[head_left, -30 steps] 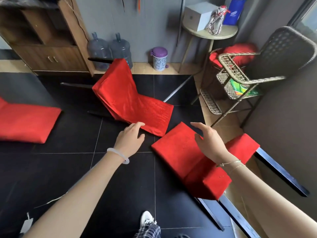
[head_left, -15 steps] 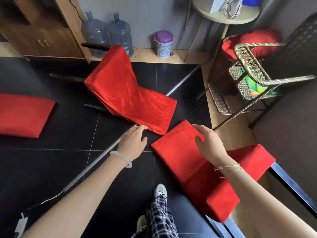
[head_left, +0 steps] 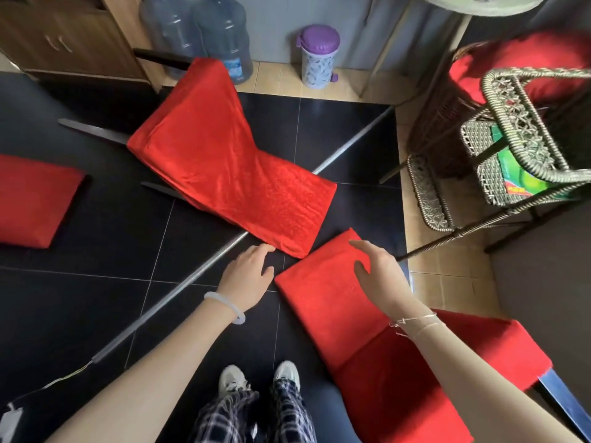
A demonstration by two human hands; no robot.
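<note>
Scene | near red chair (head_left: 323,302) was noted lying on floor (head_left: 96,298) | right hand (head_left: 380,276) was held over its top end, fingers spread, nothing gripped, judged ready for grasping | left hand (head_left: 248,276) fingers loose beside corner of far red chair (head_left: 224,161)

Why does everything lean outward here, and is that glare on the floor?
Head view: the wide-angle lens bows the edges, so the wooden cabinet and wicker chair tilt outward; head view too: soft glare pales one black floor tile and streaks the red chair cover.
</note>
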